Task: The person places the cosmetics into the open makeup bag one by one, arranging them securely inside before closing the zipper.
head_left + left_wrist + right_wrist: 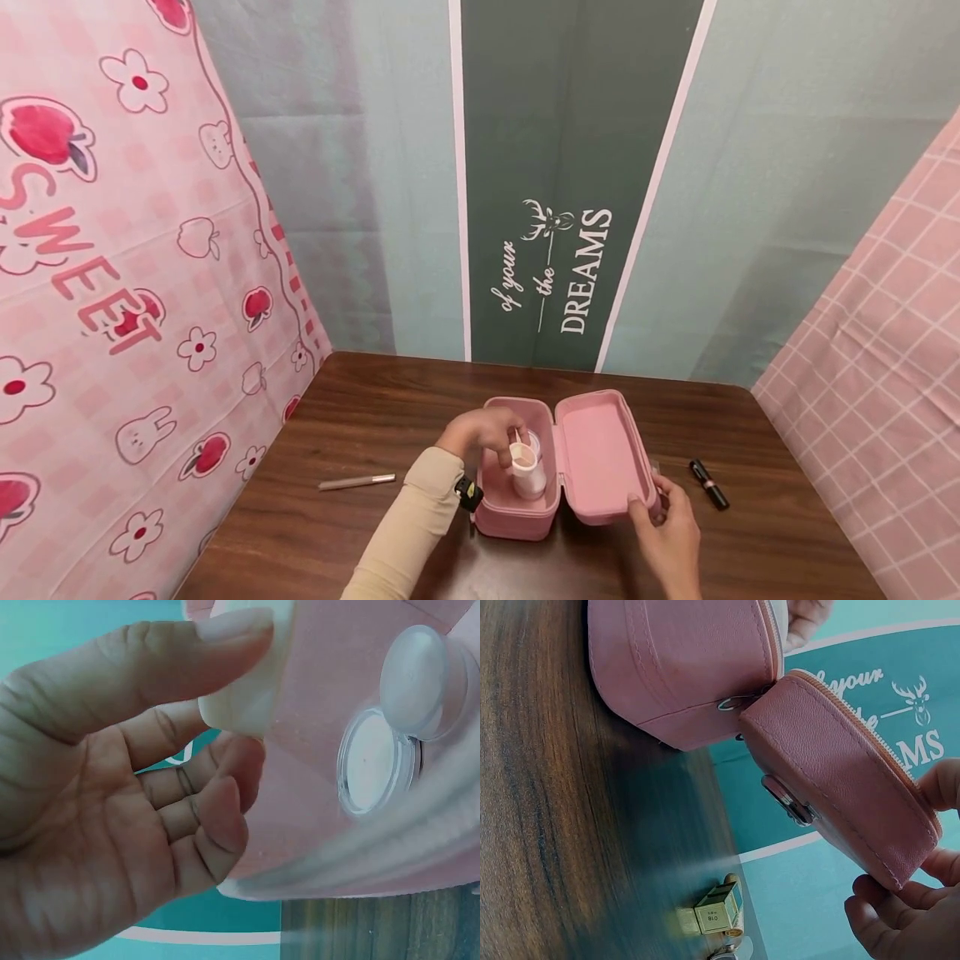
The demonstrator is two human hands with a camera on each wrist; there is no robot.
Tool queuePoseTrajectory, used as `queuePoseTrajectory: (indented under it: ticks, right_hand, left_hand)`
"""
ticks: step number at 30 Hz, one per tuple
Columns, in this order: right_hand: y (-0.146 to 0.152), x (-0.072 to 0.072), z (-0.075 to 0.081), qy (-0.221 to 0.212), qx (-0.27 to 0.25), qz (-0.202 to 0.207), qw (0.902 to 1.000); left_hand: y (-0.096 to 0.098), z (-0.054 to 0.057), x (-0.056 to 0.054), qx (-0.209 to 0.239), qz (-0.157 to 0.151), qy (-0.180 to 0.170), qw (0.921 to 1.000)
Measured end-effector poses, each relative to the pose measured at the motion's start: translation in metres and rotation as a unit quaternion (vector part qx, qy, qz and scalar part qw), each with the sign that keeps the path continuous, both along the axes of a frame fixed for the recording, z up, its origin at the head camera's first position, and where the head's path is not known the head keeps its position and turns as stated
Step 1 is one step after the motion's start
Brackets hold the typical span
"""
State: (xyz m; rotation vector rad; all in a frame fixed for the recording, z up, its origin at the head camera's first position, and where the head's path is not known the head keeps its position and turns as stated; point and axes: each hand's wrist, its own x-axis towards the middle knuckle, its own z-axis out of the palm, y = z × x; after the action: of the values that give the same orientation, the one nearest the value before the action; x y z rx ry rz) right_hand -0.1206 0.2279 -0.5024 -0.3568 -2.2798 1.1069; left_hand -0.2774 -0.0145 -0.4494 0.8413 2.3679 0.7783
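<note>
A pink zip-up cosmetic case (517, 527) stands on the table with its lid (603, 458) swung out to the right. My left hand (491, 433) reaches into the case and pinches a small cream-white container (244, 697) between thumb and fingers. In the left wrist view the container's upper part is cut off. Inside the case, a white round-topped container (412, 682) and a flat round one with a clear rim (371, 761) lie close together. My right hand (671, 525) grips the lid's outer corner, thumb on the inner side and fingers underneath.
A slim pen-like stick (356, 482) lies on the wooden table (360, 417) to the left. To the right lies a black tube (708, 485) with a pinkish band. Beyond the lid, a small gold box (716, 915) shows in the right wrist view. Printed cloths hang around the table.
</note>
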Motion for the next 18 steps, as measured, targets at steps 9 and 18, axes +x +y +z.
queuePoseTrajectory:
  ticks: [9, 18]
  right_hand:
    - [0.001, 0.0, 0.001, -0.006, -0.007, -0.001, 1.0]
    - [0.003, 0.0, -0.001, -0.01, -0.008, 0.005, 0.9999]
  left_hand:
    - [0.023, 0.001, 0.0, -0.122, -0.04, 0.049, 0.9905]
    - [0.038, -0.005, 0.006, -0.173, -0.072, 0.052, 0.9809]
